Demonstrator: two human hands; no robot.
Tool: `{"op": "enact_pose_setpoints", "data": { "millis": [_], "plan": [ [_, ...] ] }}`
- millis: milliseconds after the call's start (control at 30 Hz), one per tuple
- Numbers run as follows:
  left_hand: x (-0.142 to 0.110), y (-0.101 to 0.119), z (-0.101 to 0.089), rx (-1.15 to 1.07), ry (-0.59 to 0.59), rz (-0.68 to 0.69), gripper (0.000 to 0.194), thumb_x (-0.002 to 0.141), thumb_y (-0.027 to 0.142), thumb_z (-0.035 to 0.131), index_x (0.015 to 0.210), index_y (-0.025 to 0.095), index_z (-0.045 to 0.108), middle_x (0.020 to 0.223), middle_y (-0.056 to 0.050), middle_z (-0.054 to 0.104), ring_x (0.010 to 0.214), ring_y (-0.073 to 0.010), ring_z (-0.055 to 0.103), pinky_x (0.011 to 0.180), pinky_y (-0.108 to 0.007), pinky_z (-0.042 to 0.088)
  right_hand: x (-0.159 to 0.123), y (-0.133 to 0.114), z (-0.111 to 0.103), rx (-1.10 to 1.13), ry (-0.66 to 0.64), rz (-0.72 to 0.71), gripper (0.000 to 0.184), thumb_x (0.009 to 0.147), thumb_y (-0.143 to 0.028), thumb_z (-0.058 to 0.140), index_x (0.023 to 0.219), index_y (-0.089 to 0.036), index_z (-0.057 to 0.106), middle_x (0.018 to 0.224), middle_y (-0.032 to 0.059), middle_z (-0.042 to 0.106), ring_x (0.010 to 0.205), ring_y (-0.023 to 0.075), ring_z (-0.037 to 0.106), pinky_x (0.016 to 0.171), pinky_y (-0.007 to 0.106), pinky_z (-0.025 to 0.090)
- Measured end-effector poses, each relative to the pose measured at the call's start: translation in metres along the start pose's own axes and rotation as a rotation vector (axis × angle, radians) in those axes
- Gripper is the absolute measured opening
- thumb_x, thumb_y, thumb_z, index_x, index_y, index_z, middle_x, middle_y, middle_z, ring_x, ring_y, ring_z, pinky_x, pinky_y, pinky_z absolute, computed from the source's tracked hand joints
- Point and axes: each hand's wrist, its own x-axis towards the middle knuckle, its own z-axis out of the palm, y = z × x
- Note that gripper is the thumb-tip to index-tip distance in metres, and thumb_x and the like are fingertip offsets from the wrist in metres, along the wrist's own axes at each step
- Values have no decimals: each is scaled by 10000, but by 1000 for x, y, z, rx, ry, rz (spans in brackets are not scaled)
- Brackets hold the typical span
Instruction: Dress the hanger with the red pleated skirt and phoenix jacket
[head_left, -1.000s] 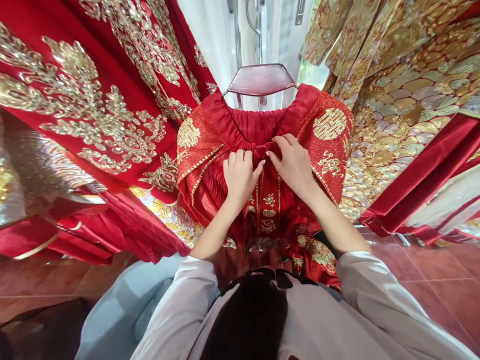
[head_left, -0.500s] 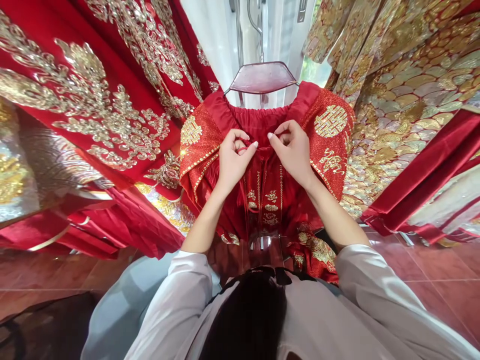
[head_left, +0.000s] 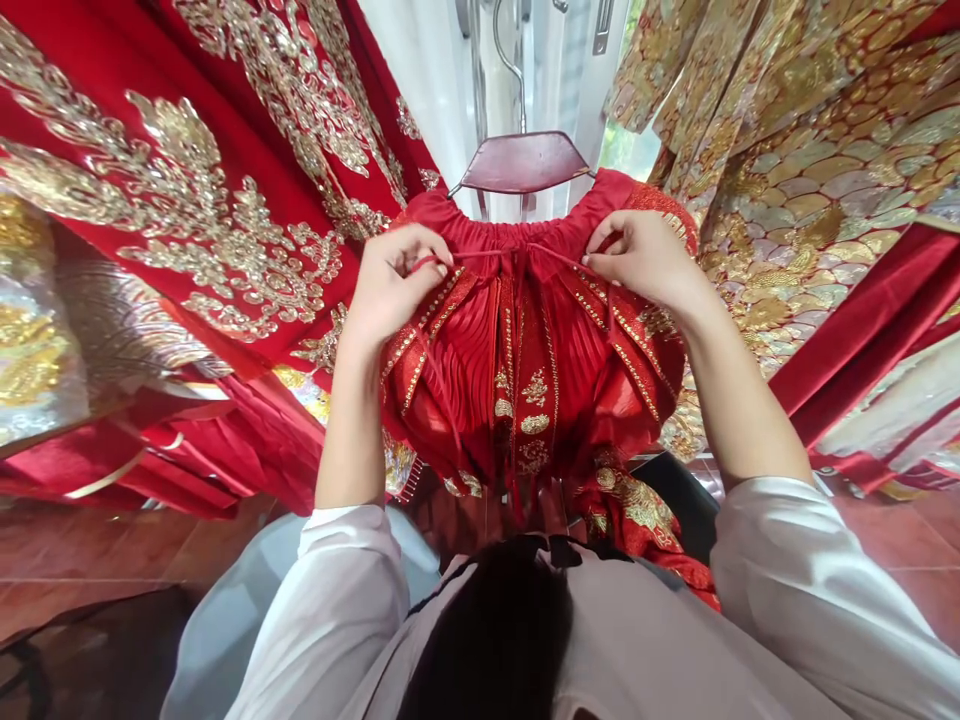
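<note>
A red skirt (head_left: 480, 350) with gold embroidery and a gathered waistband hangs in front of me on a hanger (head_left: 525, 163). A thin red drawstring (head_left: 484, 255) comes out at the middle of the waistband. My left hand (head_left: 397, 280) pinches one end of it, left of centre. On the other side, my right hand (head_left: 645, 262) grips the other end between thumb and fingers. The string is stretched nearly straight between both hands, and the loose left tail (head_left: 442, 385) dangles below.
A red garment (head_left: 247, 220) with beaded silver-gold embroidery hangs at the left. Gold-patterned garments (head_left: 832, 190) fill the right side. Red embroidered cloth (head_left: 637, 510) lies low, close to my body. A pale blue shape (head_left: 232, 620) is at lower left, above reddish floor tiles.
Both hands have moved apart from the waistband's centre, drawing the string out to either side. The embroidered shoulder-like panels have been pulled in and the neckline fabric is more bunched.
</note>
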Motion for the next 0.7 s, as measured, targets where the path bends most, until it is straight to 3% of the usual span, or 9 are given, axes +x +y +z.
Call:
{"op": "enact_pose_setpoints", "data": {
  "millis": [67,100,200,300,367,433,567,700],
  "plan": [
    [-8,12,-3,149,-35,-17,115,768,120,577,723,213,628,606,21,507,553,-105,455,547,-289,396,0,-3,-2,75,-120,21,127,669,-74,706,694,-126,593,516,-12,501,492,70,470,462,213,380],
    [-11,15,-3,235,3,-20,123,756,110,582,726,212,646,646,9,536,593,-123,486,590,-307,424,0,-6,-4,103,-190,32,121,667,-79,715,688,-121,603,501,-12,500,475,63,464,440,204,376],
    [-11,13,6,387,222,-16,70,773,151,623,772,217,646,782,-29,561,801,-200,559,740,-358,469,-1,-16,-7,145,-426,68,97,676,-145,735,678,-108,645,471,-12,506,421,44,445,385,182,355],
    [0,-2,23,294,363,-4,24,841,256,617,832,239,601,901,-45,549,973,-240,551,839,-367,458,-3,-29,-2,233,-532,32,165,662,-240,762,724,-107,687,484,-20,514,411,31,435,375,169,340],
    [10,-9,36,206,403,15,61,857,301,610,863,244,586,937,-44,549,1001,-238,545,858,-366,446,-2,-35,7,306,-455,-34,224,696,-313,742,794,-116,702,509,-22,526,431,32,447,390,166,348],
    [19,-8,49,141,400,39,75,857,313,611,871,241,596,917,-37,568,958,-222,553,838,-362,443,0,-35,17,331,-286,-99,274,779,-385,661,876,-132,707,536,-19,540,458,43,471,411,167,364],
    [22,9,66,54,243,72,51,832,265,621,798,230,636,809,-17,612,820,-187,558,773,-353,429,6,-29,35,215,27,-209,326,881,-423,518,981,-170,698,589,-11,567,544,69,535,494,182,414],
    [18,16,73,34,153,55,64,765,191,658,718,229,636,752,-5,618,764,-183,537,751,-356,397,5,-22,47,-26,108,-327,276,894,-350,486,1016,-223,699,727,8,630,730,111,598,641,224,460]
  ]
}}
